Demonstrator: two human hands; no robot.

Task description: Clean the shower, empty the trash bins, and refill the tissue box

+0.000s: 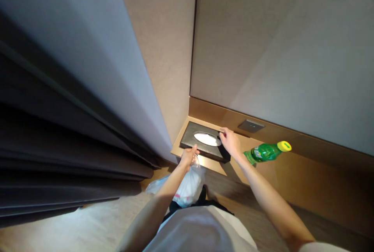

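A dark tissue box with white tissue showing in its oval opening lies on the wooden shelf in the corner. At its right end is my right hand, fingers curled in against the box's edge; the exact contact is partly hidden. My left hand is closed at the box's front edge, gripping the gathered top of a clear plastic bag. White contents with a bit of red show through the bag, which hangs below the shelf. Just right of my right forearm, a green bottle with a yellow cap stands on the shelf.
A wall socket plate sits behind the shelf. Dark curtains hang at the left, beside a pale wall edge. A large grey panel rises behind. The floor shows at lower left.
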